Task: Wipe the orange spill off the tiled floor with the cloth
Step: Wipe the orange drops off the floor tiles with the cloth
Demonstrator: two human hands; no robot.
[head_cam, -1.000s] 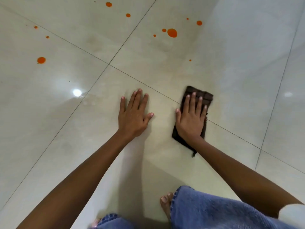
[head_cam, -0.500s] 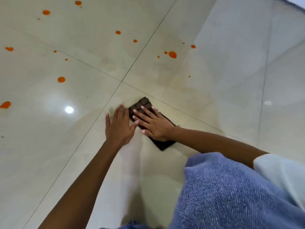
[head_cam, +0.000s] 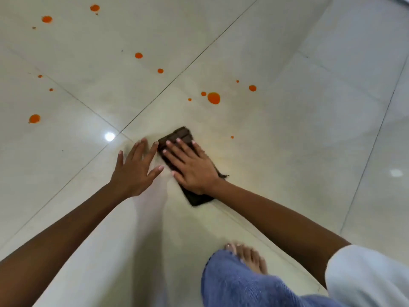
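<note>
A folded dark brown cloth (head_cam: 180,135) lies flat on the glossy cream tiled floor (head_cam: 287,140). My right hand (head_cam: 190,167) presses on it with fingers spread, covering its middle. My left hand (head_cam: 135,169) rests flat on the floor just left of the cloth, its fingertips close to the cloth's edge. Orange spill drops are scattered farther out: the largest drop (head_cam: 213,98) sits beyond the cloth, a small drop (head_cam: 232,137) lies to its right, and another drop (head_cam: 34,118) is at the far left.
Several more orange drops (head_cam: 138,55) dot the tiles at the back left. Dark grout lines (head_cam: 177,76) cross the floor. My bare foot (head_cam: 247,255) and blue jeans leg (head_cam: 243,284) are at the bottom right, below my right arm.
My right hand slid the cloth left beside my left hand, then slightly forward and right. The view shifted, so the spill drops now appear nearer.
</note>
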